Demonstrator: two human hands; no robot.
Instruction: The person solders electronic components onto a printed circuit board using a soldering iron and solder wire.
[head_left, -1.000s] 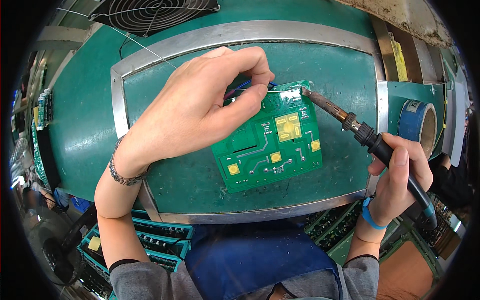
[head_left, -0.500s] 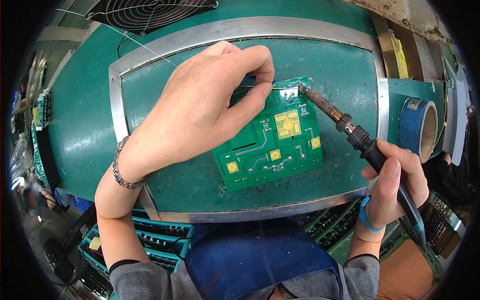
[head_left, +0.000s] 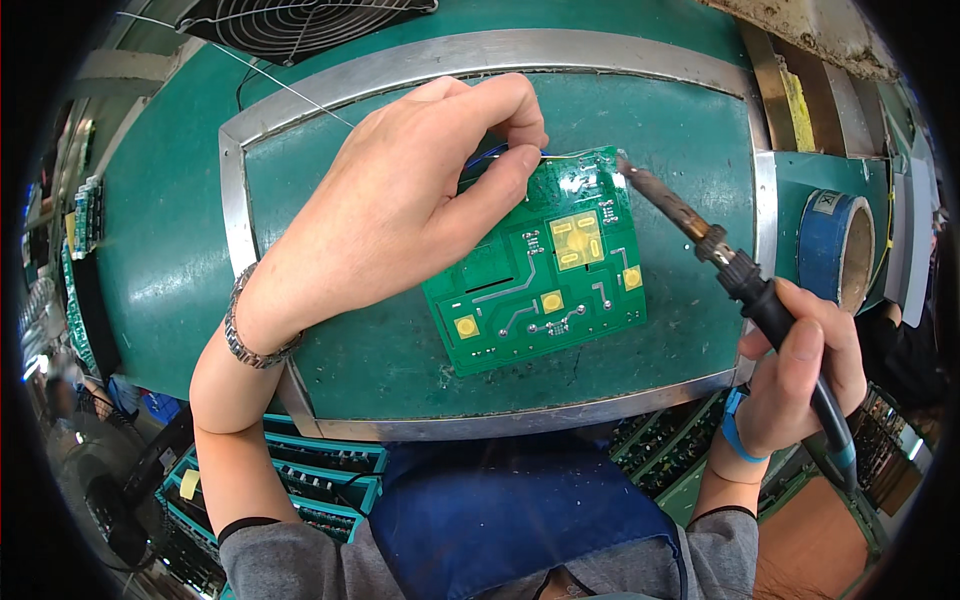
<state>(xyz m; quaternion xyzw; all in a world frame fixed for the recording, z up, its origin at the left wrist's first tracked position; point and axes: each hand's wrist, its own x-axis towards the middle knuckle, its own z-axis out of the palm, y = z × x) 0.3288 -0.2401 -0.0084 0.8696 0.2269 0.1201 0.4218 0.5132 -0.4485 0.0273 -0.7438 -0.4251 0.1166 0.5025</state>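
Observation:
A green circuit board (head_left: 575, 310) with yellow pads and silver solder joints lies on the green mat. My left hand (head_left: 400, 200) arches over its upper left part, thumb and forefinger pinching thin solder wire (head_left: 572, 156). The wire's free end reaches along the board's top edge. In my right hand (head_left: 805, 375) is a black-handled soldering iron (head_left: 738, 275), held like a pen. Its dark tip points at the board's top right corner, just off its edge; whether it touches the mat I cannot tell. Partly hidden behind my left fingers is a blue wire (head_left: 487, 155).
A metal frame (head_left: 500, 427) borders the mat. At the back left stands a black fan with a wire guard (head_left: 310, 18); the solder wire's long run passes near it. A blue tape roll (head_left: 828, 250) sits at right. Teal racks (head_left: 320, 462) hold boards below the bench.
The soldering iron's tip has moved right, off the board's solder joints to beside its corner. The solder wire's end has shifted slightly up, and the board has moved slightly.

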